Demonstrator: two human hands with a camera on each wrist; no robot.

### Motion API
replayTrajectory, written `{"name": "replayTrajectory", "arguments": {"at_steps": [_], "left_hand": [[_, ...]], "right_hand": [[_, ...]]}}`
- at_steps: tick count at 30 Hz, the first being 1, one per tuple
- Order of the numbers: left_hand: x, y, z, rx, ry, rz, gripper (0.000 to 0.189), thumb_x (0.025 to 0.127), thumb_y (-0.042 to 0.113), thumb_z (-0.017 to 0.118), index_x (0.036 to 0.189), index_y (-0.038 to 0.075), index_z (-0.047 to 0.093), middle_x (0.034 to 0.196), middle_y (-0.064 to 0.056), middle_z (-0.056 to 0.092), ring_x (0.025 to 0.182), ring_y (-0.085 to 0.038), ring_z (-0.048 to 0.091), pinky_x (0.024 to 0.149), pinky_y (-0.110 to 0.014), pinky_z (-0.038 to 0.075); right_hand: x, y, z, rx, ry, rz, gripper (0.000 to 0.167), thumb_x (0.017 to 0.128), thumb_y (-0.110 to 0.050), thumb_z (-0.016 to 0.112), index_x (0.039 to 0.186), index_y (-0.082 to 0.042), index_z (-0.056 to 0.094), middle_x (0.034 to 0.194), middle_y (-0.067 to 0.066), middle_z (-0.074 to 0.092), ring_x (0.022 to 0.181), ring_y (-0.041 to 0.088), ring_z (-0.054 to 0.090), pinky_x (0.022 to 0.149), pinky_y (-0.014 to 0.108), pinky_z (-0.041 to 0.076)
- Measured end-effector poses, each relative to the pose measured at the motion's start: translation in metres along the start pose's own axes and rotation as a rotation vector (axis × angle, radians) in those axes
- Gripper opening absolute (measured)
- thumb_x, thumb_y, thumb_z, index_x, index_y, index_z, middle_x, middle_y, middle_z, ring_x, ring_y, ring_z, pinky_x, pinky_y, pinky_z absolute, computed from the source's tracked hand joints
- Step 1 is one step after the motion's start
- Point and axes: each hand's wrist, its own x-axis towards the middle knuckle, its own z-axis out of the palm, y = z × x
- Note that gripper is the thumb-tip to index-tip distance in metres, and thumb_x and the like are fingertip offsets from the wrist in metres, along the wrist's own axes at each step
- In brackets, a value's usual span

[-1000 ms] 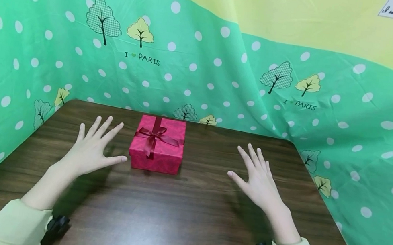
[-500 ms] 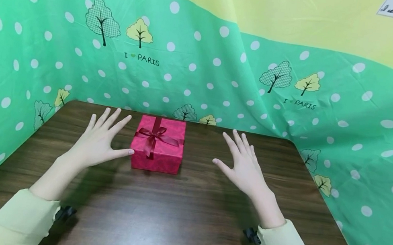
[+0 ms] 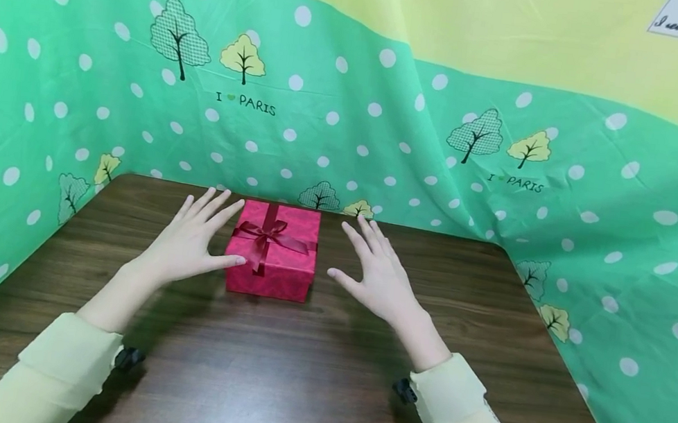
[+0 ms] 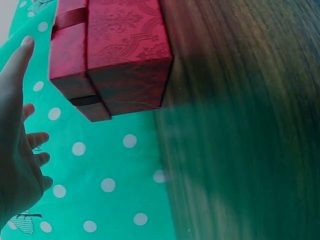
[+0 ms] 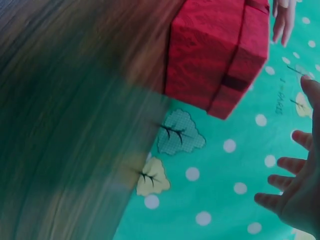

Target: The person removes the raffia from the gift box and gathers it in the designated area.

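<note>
Pale yellow-green long sleeves [image 3: 68, 355], cuffs wide, look turned back. Small black blocky device [image 3: 129, 358] by left cuff, similar black unit [image 3: 405, 390] by right (too dark for detail). Bare hands [image 3: 186, 244].

The box [image 3: 287, 265], a bow [image 3: 270, 235] on top, sits on the table [image 3: 284, 366] toward its far edge, between left hand [image 3: 186, 244] and right hand [image 3: 380, 277]; cloth [image 3: 380, 129] hangs behind and along both sides.

**Embossed, satiny, glossy, matt**

The box [image 3: 288, 263] in front of you looks papery and embossed, its ribbon [image 3: 267, 235] smooth and satiny. The tabletop [image 3: 270, 371] shows softly glossy wood grain; the backdrop [image 3: 356, 84] is creased cloth, your sleeves [image 3: 68, 355] matt fabric.
</note>
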Motion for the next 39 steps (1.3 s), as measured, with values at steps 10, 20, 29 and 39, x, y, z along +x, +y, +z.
{"name": "replayTrajectory", "arguments": {"at_steps": [10, 20, 29, 39], "left_hand": [[0.007, -0.007, 0.018, -0.045, 0.021, 0.051, 0.096, 0.075, 0.067, 0.064, 0.150, 0.021, 0.025, 0.154, -0.013, 0.024, 0.143, -0.036, 0.013, 0.115, -0.054, 0.004], [0.009, -0.015, 0.029, -0.137, -0.036, 0.044, 0.095, 0.076, 0.063, 0.065, 0.151, 0.024, 0.022, 0.152, -0.014, 0.027, 0.143, -0.034, 0.014, 0.115, -0.054, 0.007], [0.009, -0.018, 0.035, -0.166, -0.085, 0.049, 0.097, 0.076, 0.064, 0.065, 0.151, 0.019, 0.023, 0.151, -0.011, 0.031, 0.142, -0.035, 0.019, 0.114, -0.054, 0.013], [0.008, -0.018, 0.035, -0.228, -0.140, 0.024, 0.098, 0.074, 0.062, 0.070, 0.149, 0.015, 0.027, 0.150, -0.014, 0.031, 0.142, -0.036, 0.019, 0.113, -0.055, 0.015]], "right_hand": [[0.013, -0.012, 0.020, 0.130, 0.005, -0.025, 0.078, 0.085, -0.057, 0.059, 0.150, -0.028, 0.026, 0.157, -0.004, 0.019, 0.143, 0.019, 0.022, 0.095, 0.052, 0.046], [0.021, -0.018, 0.046, 0.246, -0.068, 0.046, 0.079, 0.084, -0.056, 0.061, 0.149, -0.026, 0.027, 0.156, -0.002, 0.022, 0.138, 0.023, 0.032, 0.094, 0.055, 0.045], [0.021, -0.019, 0.060, 0.296, -0.136, 0.094, 0.081, 0.083, -0.057, 0.063, 0.149, -0.028, 0.027, 0.153, 0.006, 0.027, 0.130, 0.027, 0.045, 0.095, 0.051, 0.046], [0.022, -0.020, 0.063, 0.323, -0.157, 0.074, 0.085, 0.080, -0.048, 0.071, 0.148, -0.020, 0.030, 0.151, 0.009, 0.033, 0.134, 0.026, 0.038, 0.101, 0.046, 0.042]]}}
